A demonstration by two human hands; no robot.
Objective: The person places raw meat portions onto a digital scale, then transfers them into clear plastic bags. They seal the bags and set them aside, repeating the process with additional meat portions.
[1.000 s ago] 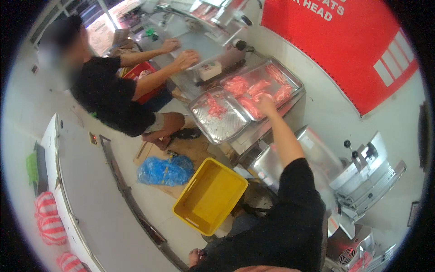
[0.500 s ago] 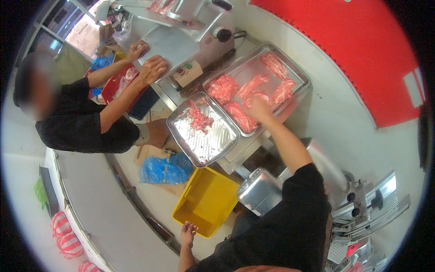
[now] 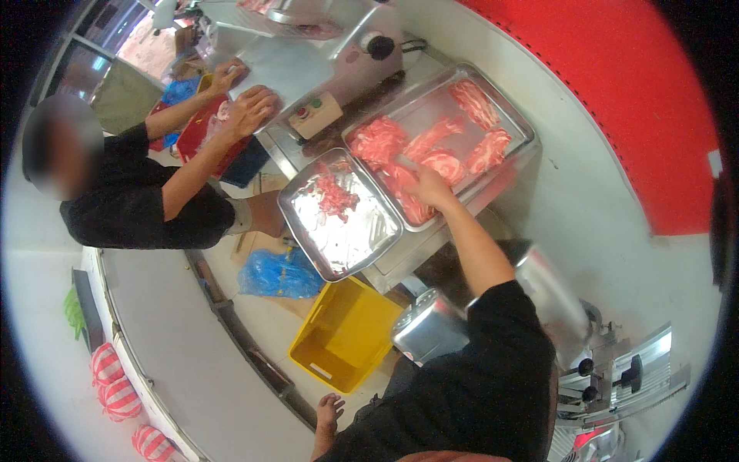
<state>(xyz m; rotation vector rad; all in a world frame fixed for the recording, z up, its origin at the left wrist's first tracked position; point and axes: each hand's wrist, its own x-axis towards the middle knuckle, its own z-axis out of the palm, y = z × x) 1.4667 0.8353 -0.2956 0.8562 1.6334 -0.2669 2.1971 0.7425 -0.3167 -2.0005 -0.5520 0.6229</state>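
My right hand [image 3: 431,189] reaches over the near-left part of a metal tray [image 3: 521,123] on the counter. Its fingers are blurred and touch or hover at a pile of sliced raw meat [image 3: 416,209]; whether they grip a slice is unclear. Around it in the tray lie several more portions, among them a larger heap [image 3: 377,138], a rolled-looking portion [image 3: 444,165] and a strip at the right [image 3: 488,151]. A smaller tray [image 3: 368,245] overlaps the first one's left side and holds loose meat shreds [image 3: 336,194]. My left hand [image 3: 329,410] hangs low, fingers loosely bent and apart, holding nothing.
Across at the left, a co-worker's hands [image 3: 254,108] rest by a meat slicer [image 3: 308,65]. Below the counter are a yellow crate [image 3: 339,339], a blue plastic bag [image 3: 279,274] and a metal container [image 3: 431,327]. Another slicer [image 3: 616,377] stands at lower right.
My right hand has moved left and slightly nearer, from the middle portions to the near-left meat pile. My left hand has dropped a little. The whole view has shifted slightly.
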